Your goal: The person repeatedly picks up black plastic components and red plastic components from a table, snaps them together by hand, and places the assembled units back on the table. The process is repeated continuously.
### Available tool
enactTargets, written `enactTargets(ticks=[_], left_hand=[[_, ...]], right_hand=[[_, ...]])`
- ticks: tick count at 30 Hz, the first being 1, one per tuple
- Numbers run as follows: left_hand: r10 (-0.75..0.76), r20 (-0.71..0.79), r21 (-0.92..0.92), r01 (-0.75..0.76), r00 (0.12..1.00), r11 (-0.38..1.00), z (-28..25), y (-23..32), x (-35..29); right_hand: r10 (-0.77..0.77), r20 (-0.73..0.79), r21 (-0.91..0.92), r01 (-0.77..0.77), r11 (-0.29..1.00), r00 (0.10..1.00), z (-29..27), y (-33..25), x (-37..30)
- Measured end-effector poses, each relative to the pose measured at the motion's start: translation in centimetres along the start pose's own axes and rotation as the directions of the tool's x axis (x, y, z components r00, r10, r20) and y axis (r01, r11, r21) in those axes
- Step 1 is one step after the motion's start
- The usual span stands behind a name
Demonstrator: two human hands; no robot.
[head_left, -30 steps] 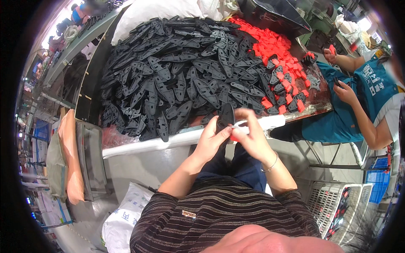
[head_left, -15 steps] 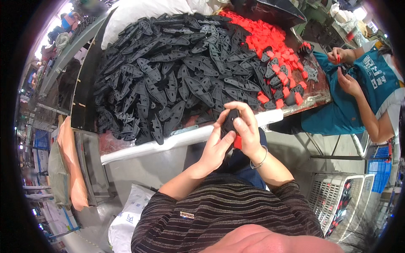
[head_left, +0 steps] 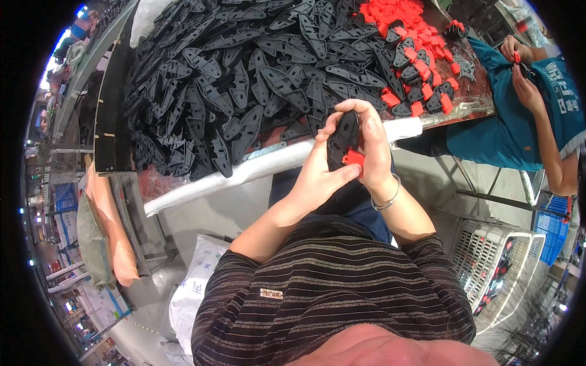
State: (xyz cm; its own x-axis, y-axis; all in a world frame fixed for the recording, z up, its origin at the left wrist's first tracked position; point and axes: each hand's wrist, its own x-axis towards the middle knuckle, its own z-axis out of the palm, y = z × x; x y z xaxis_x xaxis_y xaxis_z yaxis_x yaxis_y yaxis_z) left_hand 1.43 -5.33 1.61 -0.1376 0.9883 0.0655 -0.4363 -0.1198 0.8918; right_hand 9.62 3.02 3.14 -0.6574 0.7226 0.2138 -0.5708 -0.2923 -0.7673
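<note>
Between my two hands, just in front of the table edge, is a black plastic part [head_left: 343, 139] with a pointed oval outline. A red plastic piece [head_left: 353, 158] sits at its lower end. My left hand [head_left: 318, 165] grips the part from the left, with its thumb reaching across to the red piece. My right hand [head_left: 375, 143] wraps the part's right side, its fingers curled over the top. Beyond my hands lies a big heap of similar black plastic parts [head_left: 284, 85]. To its right spreads a pile of red plastic pieces [head_left: 406, 15], some joined to black parts.
A white padded roll [head_left: 244, 172] runs along the table's front edge. At right, a co-worker in a teal apron [head_left: 482, 137] handles a small red piece. A pale plastic crate [head_left: 482, 259] stands at lower right, and a white sack [head_left: 194, 283] lies on the floor at left.
My view has tilted, so the table sits higher in the picture. My hands have turned the black part, and the red piece shows more fully, with my left thumb now by it.
</note>
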Motion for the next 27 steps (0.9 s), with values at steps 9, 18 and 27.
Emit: enactTargets(ticks=[9, 18, 27], left_hand=[[0.060, -0.048, -0.015, -0.061, 0.997, 0.998, 1.5, 0.1, -0.1], [0.175, -0.090, 0.228, -0.151, 0.980, 0.962, 2.2, 0.0, -0.4], [0.060, -0.032, -0.062, -0.062, 0.998, 0.996, 1.5, 1.6, 0.4]], right_hand=[[-0.017, 0.084, 0.030, 0.014, 0.999, 0.996, 0.1, -1.1, 0.1], [-0.124, -0.004, -0.173, 0.122, 0.977, 0.992, 0.7, -0.8, -0.7], [0.021, 0.034, -0.258, -0.012, 0.966, 0.999, -0.4, -2.0, 0.6]])
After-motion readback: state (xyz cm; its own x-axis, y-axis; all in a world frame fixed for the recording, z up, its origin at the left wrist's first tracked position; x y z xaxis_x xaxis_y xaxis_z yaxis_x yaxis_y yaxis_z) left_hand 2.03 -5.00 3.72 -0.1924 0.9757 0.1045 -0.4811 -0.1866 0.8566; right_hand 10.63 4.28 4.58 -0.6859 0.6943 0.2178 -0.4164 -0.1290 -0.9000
